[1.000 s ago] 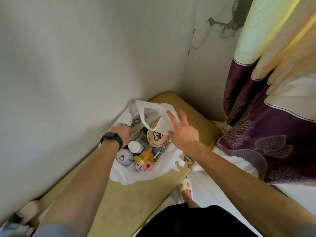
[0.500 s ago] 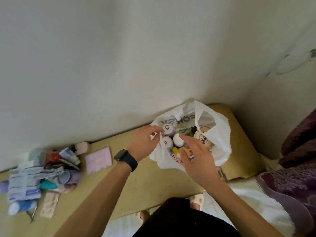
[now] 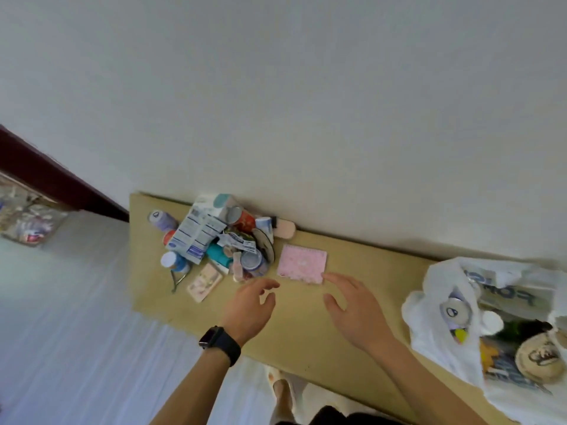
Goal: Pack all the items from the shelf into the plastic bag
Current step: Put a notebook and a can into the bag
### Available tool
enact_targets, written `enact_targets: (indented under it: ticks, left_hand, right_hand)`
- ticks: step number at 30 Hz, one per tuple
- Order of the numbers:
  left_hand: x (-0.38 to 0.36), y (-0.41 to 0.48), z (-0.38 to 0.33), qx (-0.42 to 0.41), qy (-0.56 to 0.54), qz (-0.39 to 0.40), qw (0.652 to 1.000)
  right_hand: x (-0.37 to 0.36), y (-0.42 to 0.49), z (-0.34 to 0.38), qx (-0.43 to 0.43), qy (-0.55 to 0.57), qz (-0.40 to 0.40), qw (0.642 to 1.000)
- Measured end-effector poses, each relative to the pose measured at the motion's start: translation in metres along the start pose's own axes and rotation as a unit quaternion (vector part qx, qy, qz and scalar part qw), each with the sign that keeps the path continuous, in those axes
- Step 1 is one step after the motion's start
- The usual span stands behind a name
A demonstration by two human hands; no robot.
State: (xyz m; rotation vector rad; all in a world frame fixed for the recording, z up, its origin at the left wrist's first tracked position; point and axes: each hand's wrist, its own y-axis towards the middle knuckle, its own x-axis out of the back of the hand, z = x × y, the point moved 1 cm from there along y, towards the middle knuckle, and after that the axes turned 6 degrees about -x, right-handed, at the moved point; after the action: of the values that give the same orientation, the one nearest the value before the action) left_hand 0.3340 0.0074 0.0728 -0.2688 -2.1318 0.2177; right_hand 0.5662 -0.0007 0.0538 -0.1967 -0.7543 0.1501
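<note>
Tan shelf [image 3: 306,332], set along a white wall. Left end: heap of unpacked items [image 3: 233,240], among them a white-and-blue box [image 3: 196,237] and a purple can [image 3: 162,220]; the view is blurred, so the smaller lots go unnamed. Just right of the heap: pink flat piece [image 3: 302,266], probably a notepad, lying flat.

Left hand [image 3: 248,305], black watch [image 3: 219,343] at the wrist: near the heap, grip slack, fingers loosely curled, holding nothing.

Right hand [image 3: 356,311]: fingers spread, grip empty, forefinger tip at the pink piece's near corner; contact cannot be told.

Far right: white plastic bag [image 3: 435,342], mouth open on the shelf, part filled. A can [image 3: 454,312] and a round face-printed piece [image 3: 540,358] show inside.

Change: half a second ago both hands were at the bag's mouth; both are now by the heap. Reading: one load is delivered and the next pick is beginning, likely the pink piece. Most of the heap remains to pack.
</note>
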Motion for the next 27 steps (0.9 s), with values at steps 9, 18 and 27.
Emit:
enact_targets:
  ticks: [9,18,27]
  left_hand:
    - [0.017,0.054,0.135,0.155,-0.053,0.011,0.986]
    - [-0.001,0.101,0.170,0.090,-0.024,0.072,0.993]
    - [0.004,0.109,0.172,0.051,-0.016,0.065,0.996]
  right_hand:
    - [-0.114,0.112,0.009,-0.193,-0.145,0.127,0.962]
    - [-0.149,0.165,0.002,-0.238,-0.284,0.136,0.919]
    - [-0.160,0.137,0.002,-0.315,-0.291,0.072,0.900]
